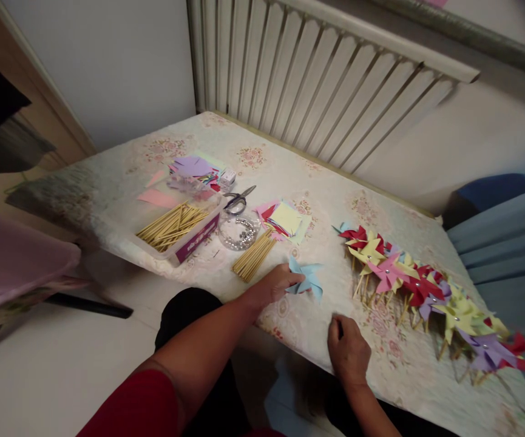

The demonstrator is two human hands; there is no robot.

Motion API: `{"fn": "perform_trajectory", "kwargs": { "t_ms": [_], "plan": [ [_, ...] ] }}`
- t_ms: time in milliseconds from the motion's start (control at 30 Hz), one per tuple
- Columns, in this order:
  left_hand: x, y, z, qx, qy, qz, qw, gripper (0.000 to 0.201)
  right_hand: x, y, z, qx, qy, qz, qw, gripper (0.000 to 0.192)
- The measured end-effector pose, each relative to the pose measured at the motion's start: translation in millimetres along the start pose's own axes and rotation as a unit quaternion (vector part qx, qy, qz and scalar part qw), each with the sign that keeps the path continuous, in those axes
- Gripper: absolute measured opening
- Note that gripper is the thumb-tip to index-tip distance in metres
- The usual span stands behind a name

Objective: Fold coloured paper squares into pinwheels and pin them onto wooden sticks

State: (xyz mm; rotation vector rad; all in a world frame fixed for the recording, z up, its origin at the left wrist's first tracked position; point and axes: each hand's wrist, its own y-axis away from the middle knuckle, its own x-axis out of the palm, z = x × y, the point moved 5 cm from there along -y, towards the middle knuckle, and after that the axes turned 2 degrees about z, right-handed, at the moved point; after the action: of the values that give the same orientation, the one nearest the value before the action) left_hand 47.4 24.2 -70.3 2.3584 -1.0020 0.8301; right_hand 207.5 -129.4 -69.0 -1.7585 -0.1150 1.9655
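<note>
My left hand (278, 284) pinches a light blue paper pinwheel (308, 280) by one side, just above the tablecloth near the front edge. No stick shows on this pinwheel. To its right, my right hand (348, 351) rests at the table's edge with fingers curled closed; whatever they may hold is hidden. Beyond my left hand lies a bundle of thin wooden sticks (254, 255). A round clear dish (238, 233) of small shiny pins or beads sits beside the sticks. Cut paper squares (286, 218) are stacked behind them, yellow on top.
Finished pinwheels (419, 286) on sticks lie in a long row at the right. A plastic box (198, 233) of wooden sticks stands at the left, with scissors (239, 200) and more coloured paper (192, 166) behind. A radiator (308, 85) lines the table's far side.
</note>
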Motion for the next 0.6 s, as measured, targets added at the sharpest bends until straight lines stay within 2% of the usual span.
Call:
{"fn": "perform_trajectory", "kwargs": {
  "t_ms": [267, 367, 433, 533, 600],
  "plan": [
    [-1.1, -0.8, 1.1, -0.025, 0.013, -0.026, 0.999, 0.007, 1.3, 2.0, -3.2, 0.02, -0.017, 0.009, 1.0, 0.032],
    [-3.0, -2.9, 0.5, -0.018, 0.011, -0.026, 0.999, 0.005, 0.2, -2.0, -7.9, 0.06, -0.073, 0.013, 0.995, 0.032],
    [-4.5, -4.5, 0.3, -0.011, 0.006, -0.019, 1.0, 0.005, -6.4, -13.2, -7.3, 0.1, -0.135, -0.007, 0.986, 0.033],
    [-6.2, -5.6, -1.3, 0.006, 0.001, -0.01, 1.0, 0.008, -27.1, -47.7, 14.4, 0.123, -0.206, -0.046, 0.97, 0.034],
    [-5.5, -4.7, -4.7, 0.019, -0.006, -0.006, 1.0, 0.009, -42.8, -81.0, 47.7, 0.088, -0.254, -0.035, 0.963, 0.031]
  ]
}}
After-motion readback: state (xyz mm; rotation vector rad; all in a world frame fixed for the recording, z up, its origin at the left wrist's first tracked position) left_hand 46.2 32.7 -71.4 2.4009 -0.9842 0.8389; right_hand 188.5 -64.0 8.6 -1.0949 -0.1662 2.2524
